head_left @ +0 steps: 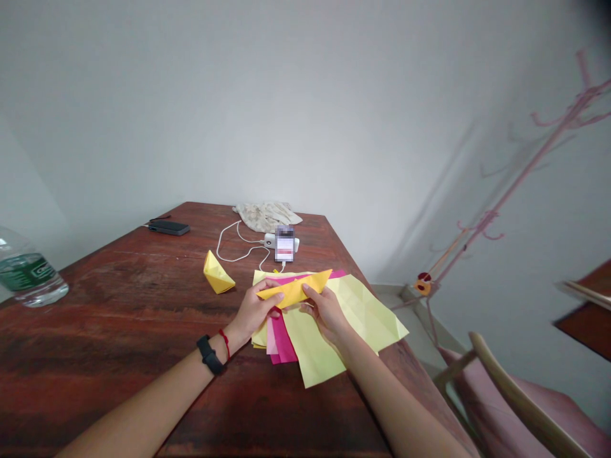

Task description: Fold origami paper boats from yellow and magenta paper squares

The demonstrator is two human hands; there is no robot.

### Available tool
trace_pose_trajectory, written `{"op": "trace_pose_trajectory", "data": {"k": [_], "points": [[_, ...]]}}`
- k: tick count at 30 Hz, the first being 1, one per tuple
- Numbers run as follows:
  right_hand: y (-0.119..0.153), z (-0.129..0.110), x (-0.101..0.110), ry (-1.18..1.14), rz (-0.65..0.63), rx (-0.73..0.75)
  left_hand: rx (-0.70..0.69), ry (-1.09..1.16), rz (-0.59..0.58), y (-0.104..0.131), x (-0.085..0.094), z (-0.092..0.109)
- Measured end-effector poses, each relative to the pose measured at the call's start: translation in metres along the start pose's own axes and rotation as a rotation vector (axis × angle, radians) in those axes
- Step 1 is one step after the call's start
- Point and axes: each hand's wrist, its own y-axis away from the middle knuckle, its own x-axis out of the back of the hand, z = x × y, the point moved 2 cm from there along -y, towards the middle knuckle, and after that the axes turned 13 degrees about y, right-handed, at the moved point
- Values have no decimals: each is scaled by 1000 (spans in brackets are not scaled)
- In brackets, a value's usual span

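Note:
Both hands hold a folded orange-yellow paper [296, 290], long and pointed at its ends, above a pile of loose sheets. My left hand [258, 308] pinches its left part, thumb on the near face. On the right part, my right hand [327, 310] presses with the thumb while its fingers curl behind and below. Under the hands lie pale yellow sheets [365, 312] with crease lines and magenta sheets [285, 340], partly covered by one another. A folded yellow paper boat [218, 273] rests on the table to the left of the pile.
On the dark wooden table [119, 343] a phone [285, 245] leans against a white device, with a white cable [224, 238]. Behind is a crumpled cloth [267, 216]. A black power bank [168, 227] and water bottle [31, 270] stand left; a chair [506, 388] and pink coat rack [515, 181] right.

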Motion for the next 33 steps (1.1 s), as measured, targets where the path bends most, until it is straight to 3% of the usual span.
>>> {"op": "trace_pose_trajectory", "data": {"k": [33], "points": [[2, -2, -2, 4, -3, -6, 8, -4, -9, 0, -1, 2]]}}
